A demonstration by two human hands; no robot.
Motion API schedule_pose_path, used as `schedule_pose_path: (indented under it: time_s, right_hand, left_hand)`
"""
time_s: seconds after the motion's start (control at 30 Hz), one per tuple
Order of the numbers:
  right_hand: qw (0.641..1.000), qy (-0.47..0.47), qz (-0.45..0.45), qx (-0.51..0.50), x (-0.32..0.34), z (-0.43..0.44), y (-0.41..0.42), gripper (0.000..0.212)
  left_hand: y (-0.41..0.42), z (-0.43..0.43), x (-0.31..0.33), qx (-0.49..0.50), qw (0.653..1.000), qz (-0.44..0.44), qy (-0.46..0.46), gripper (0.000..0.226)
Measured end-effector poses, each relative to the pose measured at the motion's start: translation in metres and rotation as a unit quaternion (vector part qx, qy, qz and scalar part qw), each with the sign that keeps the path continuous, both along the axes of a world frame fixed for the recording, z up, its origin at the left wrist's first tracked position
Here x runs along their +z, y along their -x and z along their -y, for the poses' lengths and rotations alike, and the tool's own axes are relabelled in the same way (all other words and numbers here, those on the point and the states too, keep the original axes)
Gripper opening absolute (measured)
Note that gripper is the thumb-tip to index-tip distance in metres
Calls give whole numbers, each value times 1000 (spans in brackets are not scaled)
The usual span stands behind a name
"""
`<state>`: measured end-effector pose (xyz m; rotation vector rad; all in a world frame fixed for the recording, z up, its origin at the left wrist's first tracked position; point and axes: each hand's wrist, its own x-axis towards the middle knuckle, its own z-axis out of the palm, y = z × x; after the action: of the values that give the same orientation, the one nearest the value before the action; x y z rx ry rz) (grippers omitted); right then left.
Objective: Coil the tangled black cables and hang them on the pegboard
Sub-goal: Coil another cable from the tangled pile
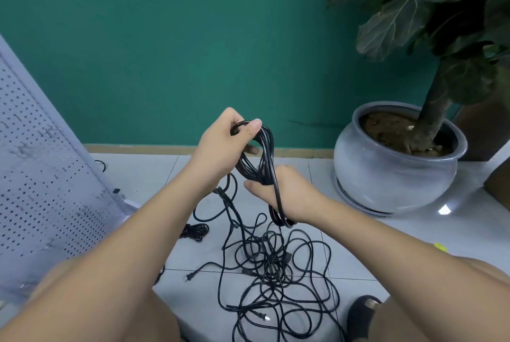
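Black coil [260,154] stands upright between us: left hand [223,145] pinches its top, right hand [284,192] grips the bottom; the tangle [273,264] lies below, nearer the right.

My black cables [265,264] look smooth, faintly glossy plastic. Glossy pale floor tiles [414,236]; scuffed grey perforated metal pegboard [41,176]; shiny glazed grey ceramic pot [392,176].

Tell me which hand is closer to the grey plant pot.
Right. The right hand, at the lower end of the coil, lies left of the plant pot; the left hand grips its top, further left.
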<state>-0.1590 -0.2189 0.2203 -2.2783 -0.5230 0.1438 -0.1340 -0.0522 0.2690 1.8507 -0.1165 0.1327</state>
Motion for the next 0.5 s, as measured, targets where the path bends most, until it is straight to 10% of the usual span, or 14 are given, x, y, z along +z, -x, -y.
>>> schedule_pose_path:
  time_s: [0.3, 0.5]
  right_hand:
    - [997, -72, 8, 5, 9, 12, 10, 53]
    - [931, -342, -124, -18, 6, 10, 14, 34]
  left_hand:
    - [-1, 2, 10, 4, 968, -63, 244, 38]
    - [1, 5, 11, 28, 961, -34, 272, 35]
